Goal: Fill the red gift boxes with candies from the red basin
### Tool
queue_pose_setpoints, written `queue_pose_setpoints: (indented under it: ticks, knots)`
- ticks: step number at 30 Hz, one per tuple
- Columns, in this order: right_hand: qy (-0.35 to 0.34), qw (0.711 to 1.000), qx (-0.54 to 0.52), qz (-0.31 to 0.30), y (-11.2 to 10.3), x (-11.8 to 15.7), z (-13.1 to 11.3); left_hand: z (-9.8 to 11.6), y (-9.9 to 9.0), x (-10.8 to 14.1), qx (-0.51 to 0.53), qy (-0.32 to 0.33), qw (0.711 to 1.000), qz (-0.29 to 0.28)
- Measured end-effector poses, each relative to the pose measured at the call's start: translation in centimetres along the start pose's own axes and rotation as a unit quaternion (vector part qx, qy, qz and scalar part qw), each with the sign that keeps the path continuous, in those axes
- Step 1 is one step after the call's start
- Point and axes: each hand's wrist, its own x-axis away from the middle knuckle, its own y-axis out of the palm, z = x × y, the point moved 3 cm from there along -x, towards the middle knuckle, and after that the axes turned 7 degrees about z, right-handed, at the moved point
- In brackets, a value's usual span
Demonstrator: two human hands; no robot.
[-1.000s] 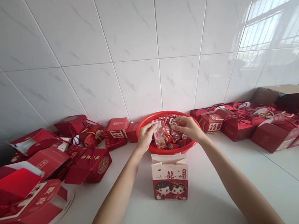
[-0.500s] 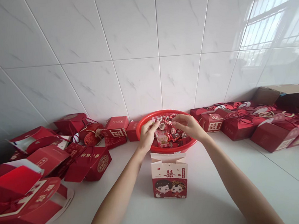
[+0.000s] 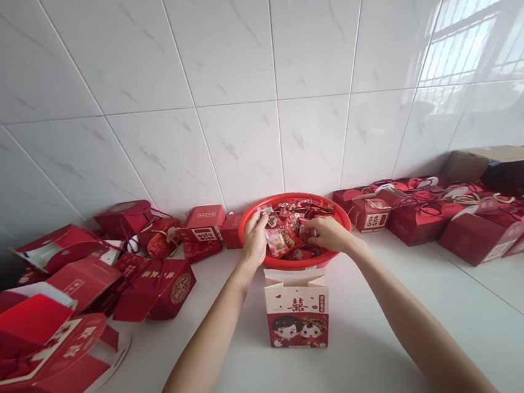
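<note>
A tiled wall [image 3: 238,143] with grey veining stands behind a pale surface [image 3: 242,377], where a red basket [image 3: 345,215] sits close to the tiles. Wrapped sweets [image 3: 296,241] in mostly red and pink packaging lie inside the basket. Over the basket's left side, the left hand [image 3: 254,239] pinches a few small packets [image 3: 275,242] between thumb and fingers. The right hand [image 3: 329,234] dips into the basket's right side, its fingers curled close together among the sweets; whether it grips one I cannot tell. Just in front of the basket, an upright white-and-red box [image 3: 298,316] stands with its top open, two cartoon figures printed on its front. Red gift boxes [image 3: 168,286] crowd the surface left of the basket, while more red cartons [image 3: 479,237] stand in rows to its right.
</note>
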Motion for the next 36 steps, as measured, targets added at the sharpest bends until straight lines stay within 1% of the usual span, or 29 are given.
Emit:
queue_pose_setpoints:
  ticks: [2, 4, 10, 11, 13, 14, 16, 17, 18, 20, 21, 23, 25, 27, 33, 34, 36]
  knots:
    - [0.008, 1.0, -0.01, -0.003, 0.0, -0.1, 0.3, 0.0, 0.0, 0.1, 0.012, -0.03, 0.999, 0.016]
    - [0.003, 1.0, -0.018, -0.008, 0.0, -0.1, 0.4, 0.2, 0.1, 0.2, 0.022, -0.054, 0.998, 0.026]
    - [0.006, 0.999, -0.052, 0.012, -0.4, 0.0, 0.3, 1.1, 0.2, 0.8, 0.038, -0.093, 0.994, 0.041]
    - [0.012, 0.997, -0.072, 0.025, -0.5, 0.0, 0.4, 1.3, 0.2, 0.9, 0.041, -0.099, 0.993, 0.043]
    - [0.038, 0.986, -0.14, 0.082, -0.9, 0.0, 0.9, 1.6, 0.3, 1.1, 0.049, -0.11, 0.992, 0.045]
    - [0.06, 0.974, -0.18, 0.123, -1.2, 0.0, 1.3, 1.8, 0.4, 1.2, 0.053, -0.113, 0.991, 0.045]
    - [0.114, 0.935, -0.266, 0.202, -1.7, 0.2, 1.9, 2.1, 0.5, 1.4, 0.061, -0.118, 0.99, 0.049]
    - [0.14, 0.913, -0.311, 0.225, -1.8, 0.3, 2.1, 2.3, 0.6, 1.5, 0.067, -0.119, 0.989, 0.051]
    - [0.163, 0.889, -0.359, 0.234, -1.9, 0.4, 2.1, 2.4, 0.7, 1.6, 0.072, -0.121, 0.989, 0.053]
    - [0.188, 0.845, -0.451, 0.215, -2.0, 0.5, 1.7, 2.7, 0.7, 1.8, 0.084, -0.126, 0.987, 0.058]
    - [0.192, 0.83, -0.485, 0.198, -2.0, 0.5, 1.4, 2.8, 0.8, 1.9, 0.089, -0.129, 0.986, 0.06]
    - [0.196, 0.814, -0.519, 0.171, -2.1, 0.5, 0.7, 2.9, 0.8, 2.0, 0.098, -0.134, 0.984, 0.065]
    - [0.207, 0.805, -0.529, 0.173, -2.3, 0.4, 0.3, 2.8, 0.8, 2.0, 0.106, -0.139, 0.982, 0.071]
    - [0.22, 0.801, -0.524, 0.19, -2.5, 0.5, 0.2, 2.7, 0.8, 1.9, 0.114, -0.144, 0.98, 0.075]
    - [0.219, 0.819, -0.48, 0.227, -3.4, 0.8, 1.2, 2.3, 0.7, 1.7, 0.142, -0.148, 0.976, 0.073]
    - [0.218, 0.829, -0.46, 0.231, -3.7, 0.9, 1.5, 2.2, 0.7, 1.6, 0.145, -0.148, 0.976, 0.074]
    - [0.22, 0.866, -0.384, 0.235, -4.3, 1.2, 2.4, 2.2, 0.7, 1.6, 0.149, -0.148, 0.975, 0.076]
